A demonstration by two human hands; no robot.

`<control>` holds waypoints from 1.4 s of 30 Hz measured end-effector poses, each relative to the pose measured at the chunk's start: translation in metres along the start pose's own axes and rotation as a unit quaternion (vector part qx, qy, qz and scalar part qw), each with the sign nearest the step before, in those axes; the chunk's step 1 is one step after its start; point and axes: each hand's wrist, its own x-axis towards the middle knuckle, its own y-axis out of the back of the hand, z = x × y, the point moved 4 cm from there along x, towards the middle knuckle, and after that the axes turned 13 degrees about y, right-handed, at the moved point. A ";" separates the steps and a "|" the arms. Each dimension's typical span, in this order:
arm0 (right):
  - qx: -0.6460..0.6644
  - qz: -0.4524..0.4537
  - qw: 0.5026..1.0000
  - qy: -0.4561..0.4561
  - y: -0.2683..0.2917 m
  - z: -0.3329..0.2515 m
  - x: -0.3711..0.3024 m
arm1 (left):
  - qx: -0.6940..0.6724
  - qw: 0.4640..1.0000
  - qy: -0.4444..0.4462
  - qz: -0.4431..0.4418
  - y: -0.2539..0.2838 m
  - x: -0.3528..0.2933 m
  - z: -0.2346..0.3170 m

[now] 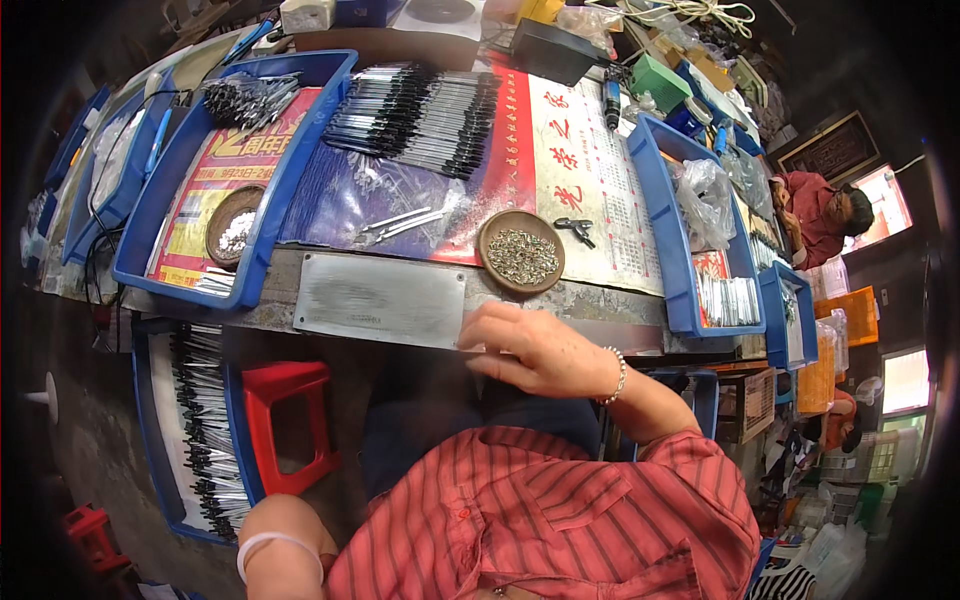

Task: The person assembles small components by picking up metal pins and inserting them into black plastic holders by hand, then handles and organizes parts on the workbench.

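Note:
My right hand (535,348), with a beaded bracelet at its wrist, hovers by the table's front edge. Its fingers are loosely bent and apart, and nothing shows in them. Just left of the fingertips lies a flat metal plate (375,302). Beyond the hand stands a round brown bowl (490,268) of small metal parts (522,257). At the lower left is my left hand (290,512), behind a white bangle; its fingers are hidden. Rows of pens with black ends (415,115) lie on the table, and a few loose silvery tubes (405,223) lie nearer.
A blue tray (265,225) at left holds a bowl of white bits (238,232). Another blue tray (680,300) at right has plastic bags and tubes. Below stand a pen-filled blue bin (155,440) and a red stool (262,385). A person (815,215) sits at far right.

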 end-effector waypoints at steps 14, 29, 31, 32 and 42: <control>0.130 -0.075 0.988 0.032 -0.086 0.004 -0.018 | 0.512 0.811 0.153 -0.237 -0.040 0.034 -0.006; 0.025 0.086 0.977 0.192 -0.095 0.009 -0.046 | 0.488 0.792 0.264 -0.254 -0.006 -0.123 -0.153; 0.132 0.083 0.978 0.135 -0.105 0.014 -0.050 | 0.506 0.772 0.239 -0.302 -0.006 -0.136 -0.164; 0.160 0.033 0.980 0.111 -0.112 0.015 -0.051 | 0.442 0.783 0.307 -0.310 -0.002 -0.141 -0.170; 0.203 0.026 0.978 0.051 -0.060 0.005 -0.038 | 0.314 0.797 0.487 -0.173 0.030 -0.126 -0.170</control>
